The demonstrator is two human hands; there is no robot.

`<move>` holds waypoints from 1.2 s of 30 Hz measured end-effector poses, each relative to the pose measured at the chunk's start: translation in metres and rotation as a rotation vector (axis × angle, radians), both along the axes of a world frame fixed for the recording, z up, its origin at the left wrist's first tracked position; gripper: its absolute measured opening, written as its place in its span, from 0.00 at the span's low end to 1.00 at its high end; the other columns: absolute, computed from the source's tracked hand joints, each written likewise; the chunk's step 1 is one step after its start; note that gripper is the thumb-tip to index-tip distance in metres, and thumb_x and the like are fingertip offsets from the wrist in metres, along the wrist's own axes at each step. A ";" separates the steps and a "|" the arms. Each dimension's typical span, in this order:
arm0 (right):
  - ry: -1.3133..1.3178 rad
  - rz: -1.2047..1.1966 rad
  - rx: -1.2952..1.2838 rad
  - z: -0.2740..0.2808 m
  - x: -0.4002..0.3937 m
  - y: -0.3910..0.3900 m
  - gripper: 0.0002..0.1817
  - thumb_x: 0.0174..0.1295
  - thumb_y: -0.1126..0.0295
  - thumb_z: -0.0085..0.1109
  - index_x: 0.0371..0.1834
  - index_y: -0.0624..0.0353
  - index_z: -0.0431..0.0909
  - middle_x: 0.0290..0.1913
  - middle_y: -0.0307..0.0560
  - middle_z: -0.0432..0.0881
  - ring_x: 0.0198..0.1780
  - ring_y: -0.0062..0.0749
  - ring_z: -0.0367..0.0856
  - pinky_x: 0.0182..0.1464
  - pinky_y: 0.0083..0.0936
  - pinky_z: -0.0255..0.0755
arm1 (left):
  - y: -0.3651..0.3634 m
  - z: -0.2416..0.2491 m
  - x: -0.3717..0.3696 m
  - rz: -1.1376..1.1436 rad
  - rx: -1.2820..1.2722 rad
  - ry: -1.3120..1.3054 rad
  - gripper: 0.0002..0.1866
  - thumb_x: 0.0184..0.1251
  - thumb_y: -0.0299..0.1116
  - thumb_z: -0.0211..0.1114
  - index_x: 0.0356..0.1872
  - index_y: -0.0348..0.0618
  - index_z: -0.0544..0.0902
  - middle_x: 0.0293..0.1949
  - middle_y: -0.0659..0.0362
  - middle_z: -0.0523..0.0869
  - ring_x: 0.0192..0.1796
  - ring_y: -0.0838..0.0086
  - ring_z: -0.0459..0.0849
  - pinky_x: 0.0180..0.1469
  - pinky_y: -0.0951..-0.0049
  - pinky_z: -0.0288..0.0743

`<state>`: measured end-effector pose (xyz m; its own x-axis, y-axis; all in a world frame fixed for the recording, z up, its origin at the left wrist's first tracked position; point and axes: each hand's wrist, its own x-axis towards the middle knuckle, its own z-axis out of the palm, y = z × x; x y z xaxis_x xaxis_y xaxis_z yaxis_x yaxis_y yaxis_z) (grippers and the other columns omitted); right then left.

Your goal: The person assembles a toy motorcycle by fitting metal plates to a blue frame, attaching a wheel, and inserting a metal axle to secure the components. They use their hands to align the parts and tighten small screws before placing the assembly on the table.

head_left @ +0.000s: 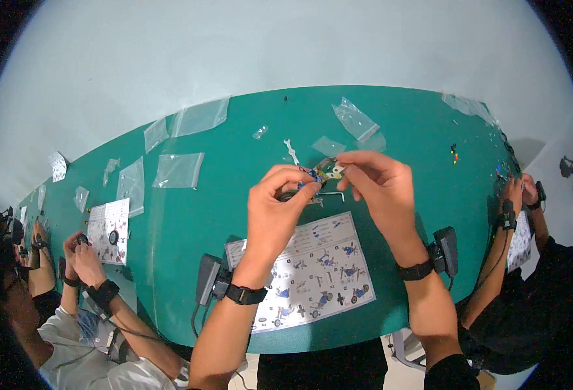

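Note:
My left hand (275,203) is closed around a small blue-and-yellow model assembly (324,175) held above the green table. At its right side, my right hand (383,185) pinches a small pale metal piece (338,168) between thumb and fingers, right against the assembly. The fingers hide part of the model. Just beyond the hands lies a small open-ended wrench (291,151). An L-shaped hex key (334,193) shows below the model, between my hands. Nearer to me, a printed instruction sheet (316,276) with pictures of assembly steps rests under my forearms.
Clear plastic bags (179,170) are scattered over the green table (234,201), others (357,121) toward its far edge. People sit on both sides: one person's hands (85,260) at left, another's (519,192) at right. Small coloured pieces (455,155) lie at right.

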<state>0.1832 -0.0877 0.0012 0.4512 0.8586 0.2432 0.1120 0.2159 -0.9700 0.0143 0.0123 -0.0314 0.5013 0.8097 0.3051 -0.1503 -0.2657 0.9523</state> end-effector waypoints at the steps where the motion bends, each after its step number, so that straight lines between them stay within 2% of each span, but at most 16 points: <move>1: -0.007 0.010 -0.026 0.001 0.001 -0.001 0.10 0.75 0.78 0.63 0.54 0.64 0.91 0.47 0.43 0.90 0.39 0.20 0.89 0.40 0.18 0.80 | 0.000 0.000 0.000 0.000 -0.001 -0.002 0.05 0.68 0.20 0.77 0.42 0.35 0.92 0.49 0.57 0.89 0.47 0.79 0.88 0.51 0.78 0.82; 4: -0.152 0.015 0.095 -0.008 0.003 0.001 0.10 0.76 0.78 0.63 0.54 0.63 0.91 0.53 0.43 0.86 0.42 0.21 0.88 0.42 0.18 0.80 | 0.001 0.000 0.000 -0.011 -0.009 -0.008 0.04 0.68 0.20 0.77 0.42 0.35 0.91 0.49 0.58 0.89 0.48 0.78 0.88 0.52 0.77 0.82; 7: -0.232 -0.016 0.103 -0.003 0.002 0.000 0.10 0.76 0.78 0.63 0.53 0.62 0.92 0.56 0.44 0.82 0.43 0.22 0.87 0.45 0.18 0.81 | 0.000 0.002 0.000 0.006 0.013 0.023 0.04 0.68 0.20 0.76 0.42 0.35 0.92 0.48 0.57 0.89 0.48 0.78 0.88 0.53 0.76 0.82; 10: -0.336 -0.073 0.145 -0.003 0.002 0.001 0.08 0.74 0.78 0.65 0.51 0.63 0.91 0.52 0.45 0.85 0.41 0.23 0.89 0.44 0.20 0.82 | 0.000 0.003 0.000 0.005 0.036 0.027 0.05 0.68 0.21 0.77 0.42 0.36 0.92 0.49 0.58 0.90 0.48 0.77 0.88 0.52 0.76 0.82; 16: -0.108 -0.023 -0.041 0.009 -0.005 -0.003 0.05 0.73 0.79 0.67 0.48 0.67 0.87 0.42 0.45 0.90 0.41 0.25 0.93 0.41 0.22 0.84 | -0.001 0.006 -0.001 0.059 0.133 0.080 0.05 0.67 0.22 0.77 0.42 0.37 0.92 0.48 0.58 0.90 0.48 0.76 0.87 0.51 0.75 0.81; 19: -0.221 0.029 -0.109 0.010 -0.001 -0.004 0.04 0.73 0.78 0.68 0.46 0.67 0.86 0.43 0.46 0.92 0.44 0.25 0.93 0.43 0.22 0.85 | 0.001 0.002 0.000 0.014 0.041 0.043 0.05 0.66 0.22 0.77 0.41 0.37 0.92 0.48 0.58 0.89 0.48 0.76 0.87 0.52 0.75 0.81; 22: -0.188 0.074 0.015 -0.005 0.002 0.001 0.05 0.73 0.78 0.68 0.48 0.68 0.87 0.45 0.48 0.93 0.44 0.25 0.92 0.45 0.22 0.85 | 0.001 0.003 0.000 0.017 0.092 0.041 0.05 0.65 0.19 0.77 0.39 0.36 0.91 0.49 0.58 0.90 0.50 0.77 0.86 0.54 0.76 0.79; 25: -0.090 0.121 -0.014 0.001 0.005 -0.002 0.08 0.74 0.78 0.68 0.52 0.70 0.88 0.47 0.49 0.93 0.45 0.25 0.92 0.48 0.22 0.86 | 0.000 0.005 -0.001 0.049 0.135 0.056 0.05 0.65 0.19 0.77 0.39 0.36 0.91 0.49 0.58 0.90 0.50 0.78 0.86 0.54 0.77 0.79; 28: -0.105 0.114 0.020 0.000 0.008 -0.001 0.11 0.74 0.78 0.67 0.56 0.71 0.88 0.48 0.49 0.93 0.47 0.25 0.91 0.51 0.22 0.85 | 0.001 0.006 -0.001 0.037 0.090 0.024 0.05 0.65 0.18 0.77 0.39 0.35 0.91 0.49 0.58 0.90 0.49 0.79 0.85 0.54 0.78 0.79; 36: -0.092 0.080 0.029 0.001 0.006 -0.003 0.10 0.74 0.79 0.68 0.55 0.69 0.89 0.47 0.48 0.93 0.47 0.25 0.91 0.51 0.22 0.85 | 0.001 0.003 0.000 0.034 0.102 0.010 0.05 0.65 0.17 0.77 0.39 0.35 0.90 0.49 0.57 0.90 0.51 0.76 0.86 0.55 0.76 0.80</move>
<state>0.1889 -0.0904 0.0025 0.3564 0.8829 0.3055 0.1818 0.2552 -0.9496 0.0144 0.0133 -0.0281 0.4777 0.7913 0.3816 -0.1301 -0.3659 0.9215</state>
